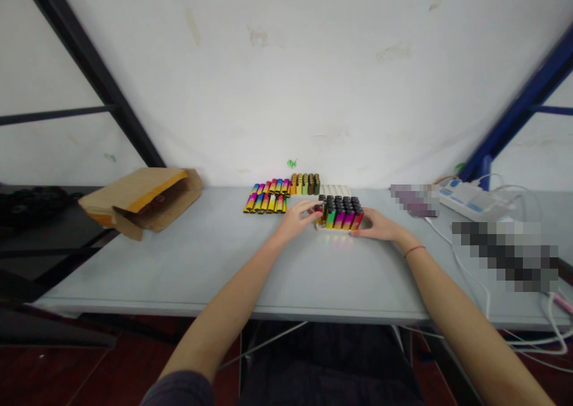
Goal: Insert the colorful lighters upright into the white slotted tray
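Upright lighters with black tops and rainbow-coloured bodies stand in rows in a white tray on the table. My left hand is at the tray's left end, thumb and fingers closed round a lighter there; its fingertips partly cover it. My right hand grips the tray's right end, thumb low at the front corner and fingers along the side. Left of the tray lie two rows of rainbow wrappers or lighter bodies. Behind it stand several yellow-to-dark pieces and a white holed tray.
An open cardboard box lies on the left of the grey table. To the right are a white power strip, cables and blurred-out items. A white wall rises behind; dark and blue posts flank the table.
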Available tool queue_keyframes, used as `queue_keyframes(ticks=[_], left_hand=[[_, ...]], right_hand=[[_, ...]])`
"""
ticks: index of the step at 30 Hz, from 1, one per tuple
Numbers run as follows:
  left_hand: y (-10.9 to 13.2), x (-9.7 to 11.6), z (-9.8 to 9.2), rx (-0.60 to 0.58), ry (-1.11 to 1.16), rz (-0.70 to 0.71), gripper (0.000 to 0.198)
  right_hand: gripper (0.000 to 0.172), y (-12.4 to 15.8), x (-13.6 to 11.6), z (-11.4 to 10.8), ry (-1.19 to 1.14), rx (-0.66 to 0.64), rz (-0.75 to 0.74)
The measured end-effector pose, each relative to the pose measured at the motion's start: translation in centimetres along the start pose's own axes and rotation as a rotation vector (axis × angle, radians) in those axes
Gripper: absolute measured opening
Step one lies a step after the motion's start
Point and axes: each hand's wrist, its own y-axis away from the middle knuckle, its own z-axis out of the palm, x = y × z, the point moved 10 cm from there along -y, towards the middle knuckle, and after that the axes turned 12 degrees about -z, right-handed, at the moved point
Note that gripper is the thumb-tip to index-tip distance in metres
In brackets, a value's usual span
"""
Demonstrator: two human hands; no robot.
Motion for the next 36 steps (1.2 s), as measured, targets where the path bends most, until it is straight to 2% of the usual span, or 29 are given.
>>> queue_keyframes(ticks=[10, 17, 22, 24, 28, 32, 36], left_hand=[[0.3, 0.3, 0.2, 0.055, 0.014, 0.027, 0.042], [0.6, 0.8, 0.8, 0.067, -0.063, 0.036, 0.035], [0.6, 0.3, 0.5, 0.113, -0.046, -0.033, 0.035], [0.6, 0.0, 0.4, 0.123, -0.038, -0.050, 0.029], [0.5, 0.3, 0.8, 0.092, -0.079, -0.008, 0.018], [0.8, 1.3, 1.2, 0.060, -0.136, 0.051, 0.021], [0.9, 2.4, 0.3, 0.093, -0.175, 0.113, 0.027]], right_hand=[[0.072, -0.2, -0.5, 0.0, -0.010, -0.015, -0.014], [0.070, -0.2, -0.4, -0.1, -0.020, 0.001, -0.019], [0.071, -0.2, -0.3, -0.1, -0.022, -0.002, -0.016], [0.073, -0.1, -0.1, -0.1, -0.014, -0.001, 0.000], [0.076, 0.0, 0.2, -0.1, -0.007, -0.006, 0.021], [0.077, 0.0, 0.1, 0.0, -0.004, -0.015, 0.018], [0.076, -0.1, 0.1, 0.0, -0.007, -0.008, 0.025]])
